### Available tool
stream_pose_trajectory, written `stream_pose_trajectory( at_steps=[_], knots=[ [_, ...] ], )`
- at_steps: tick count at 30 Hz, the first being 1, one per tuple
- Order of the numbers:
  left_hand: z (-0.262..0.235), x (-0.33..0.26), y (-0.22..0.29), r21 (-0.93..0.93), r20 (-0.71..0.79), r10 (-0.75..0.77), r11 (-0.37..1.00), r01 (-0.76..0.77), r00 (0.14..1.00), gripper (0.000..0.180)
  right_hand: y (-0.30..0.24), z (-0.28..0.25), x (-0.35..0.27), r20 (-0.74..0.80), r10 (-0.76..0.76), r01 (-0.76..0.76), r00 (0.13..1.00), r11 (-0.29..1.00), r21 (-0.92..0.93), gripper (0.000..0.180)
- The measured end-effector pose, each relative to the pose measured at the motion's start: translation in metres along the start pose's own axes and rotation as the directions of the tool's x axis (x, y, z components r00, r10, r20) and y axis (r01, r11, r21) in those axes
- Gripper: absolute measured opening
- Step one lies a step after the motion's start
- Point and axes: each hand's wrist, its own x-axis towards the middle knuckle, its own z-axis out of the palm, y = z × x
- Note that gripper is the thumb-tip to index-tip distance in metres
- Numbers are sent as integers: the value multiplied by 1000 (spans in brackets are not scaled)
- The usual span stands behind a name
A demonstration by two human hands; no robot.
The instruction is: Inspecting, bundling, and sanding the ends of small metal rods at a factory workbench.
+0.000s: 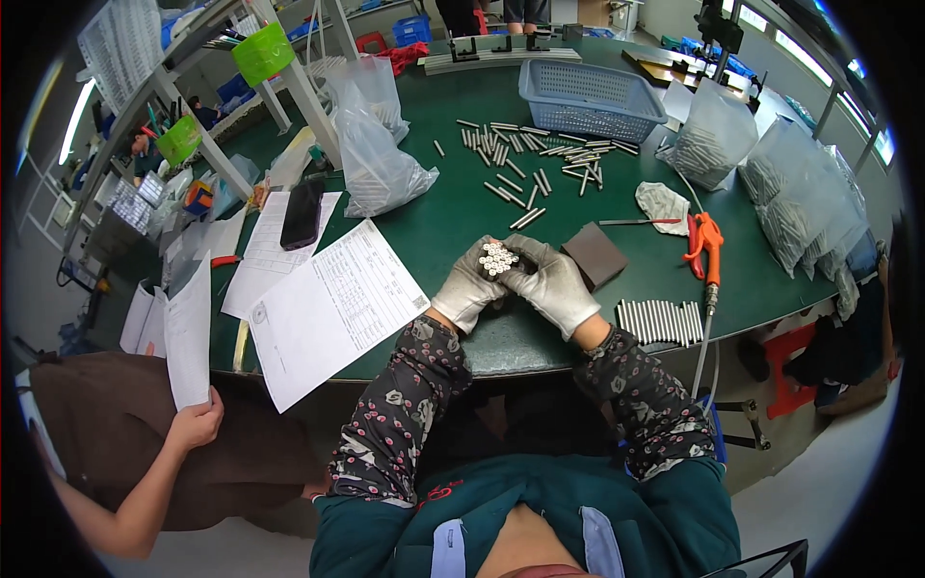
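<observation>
Between my gloved hands, close to the table's front edge, stands a bundle of metal pins with its round ends facing up. My left hand curls round its left side, and my right hand closes on it from the right; both wear whitish work gloves. A dark grey-brown block lies just beyond my right hand. Many loose metal pins are scattered farther out on the green table. To the right, a neat row of pins lies side by side near the edge.
A blue plastic basket stands behind the loose pins. At right are an orange air gun, a white cloth and bags of pins. Papers, a phone and a plastic bag lie left, where another person holds sheets.
</observation>
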Motion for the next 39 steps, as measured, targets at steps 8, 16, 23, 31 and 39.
stream_pose_trajectory(
  at_steps=[8, 16, 23, 31, 39],
  knots=[
    [1, 1, 2, 49, -19, -22, 999, 23, 1000, 48, 11, 1, 7, 37, 13, -15, 999, 999, 51, 41],
    [2, 0, 6, 82, -44, -33, 996, 37, 998, 45, 6, -1, 7, 54, 30, -35, 998, 994, 99, 43],
    [2, 0, 6, 89, -21, -24, 996, 26, 999, 44, 13, 0, 6, 35, 16, -19, 999, 997, 75, 44],
    [0, 2, 2, 56, -8, -22, 998, 22, 1000, 46, 14, 1, 6, 32, 7, -9, 999, 998, 70, 42],
    [-3, 1, -2, -15, 10, 5, 1000, -5, 1000, 51, 8, 2, 2, 16, 1, -3, 1000, 989, 149, 40]
  ],
)
